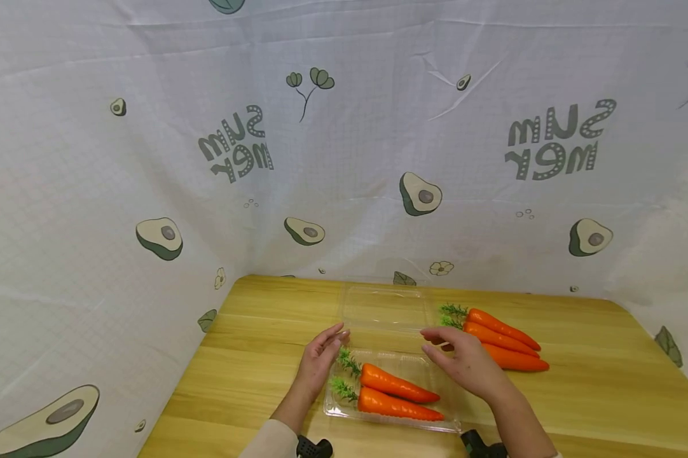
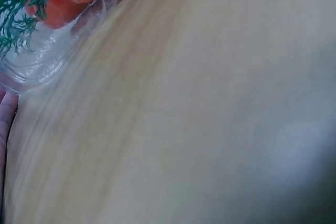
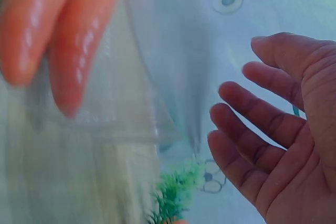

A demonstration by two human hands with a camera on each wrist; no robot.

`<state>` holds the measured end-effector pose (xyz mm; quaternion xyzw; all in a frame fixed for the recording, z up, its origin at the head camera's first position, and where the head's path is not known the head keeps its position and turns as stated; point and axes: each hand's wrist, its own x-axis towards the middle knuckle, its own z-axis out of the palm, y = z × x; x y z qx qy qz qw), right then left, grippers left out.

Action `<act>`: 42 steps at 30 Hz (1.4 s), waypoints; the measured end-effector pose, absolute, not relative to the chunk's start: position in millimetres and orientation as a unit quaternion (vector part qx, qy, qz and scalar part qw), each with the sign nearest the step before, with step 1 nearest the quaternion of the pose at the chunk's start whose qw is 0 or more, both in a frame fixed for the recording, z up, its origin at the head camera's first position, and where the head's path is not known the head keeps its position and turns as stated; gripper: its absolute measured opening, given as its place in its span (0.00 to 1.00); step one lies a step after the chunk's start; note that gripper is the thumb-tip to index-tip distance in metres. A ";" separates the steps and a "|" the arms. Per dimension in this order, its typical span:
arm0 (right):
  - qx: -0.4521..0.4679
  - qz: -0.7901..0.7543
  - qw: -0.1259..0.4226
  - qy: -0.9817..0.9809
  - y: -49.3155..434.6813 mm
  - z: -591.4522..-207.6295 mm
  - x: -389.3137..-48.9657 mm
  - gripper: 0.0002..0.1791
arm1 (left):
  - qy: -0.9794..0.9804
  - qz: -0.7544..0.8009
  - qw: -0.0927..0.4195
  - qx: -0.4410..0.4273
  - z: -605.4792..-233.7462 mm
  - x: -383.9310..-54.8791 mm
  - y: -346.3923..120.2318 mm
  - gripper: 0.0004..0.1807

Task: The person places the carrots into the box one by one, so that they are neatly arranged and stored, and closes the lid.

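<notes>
A clear plastic clamshell box lies unfolded on the table, its lid laid back on the far side. Two orange carrots with green leafy tops rest side by side in the base, tops to the left. My left hand is at the base's left side, fingers loosely bent; in the left wrist view its fingers are right at the box's corner. Over the far right corner hovers my right hand, fingers loosely spread with nothing between them, as the right wrist view also shows.
Several more carrots lie on the wooden table to the right of the box, partly behind my right hand. A white printed cloth hangs around the table's back and sides.
</notes>
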<state>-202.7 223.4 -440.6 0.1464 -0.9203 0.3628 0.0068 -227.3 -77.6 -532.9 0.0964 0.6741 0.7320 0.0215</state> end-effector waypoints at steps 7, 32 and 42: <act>0.114 0.345 0.028 -0.931 245.7 -439.1 -207.0 0.20 | 0.674 0.732 0.024 0.097 -533.1 -227.3 -77.2 0.25; 0.040 0.308 -0.013 -0.950 329.3 -457.5 -218.5 0.34 | 0.673 0.732 0.022 0.099 -533.6 -228.8 -77.4 0.24; 0.034 0.275 -0.037 -0.960 346.8 -468.9 -220.3 0.37 | 0.671 0.735 0.024 0.099 -534.0 -228.8 -77.2 0.25</act>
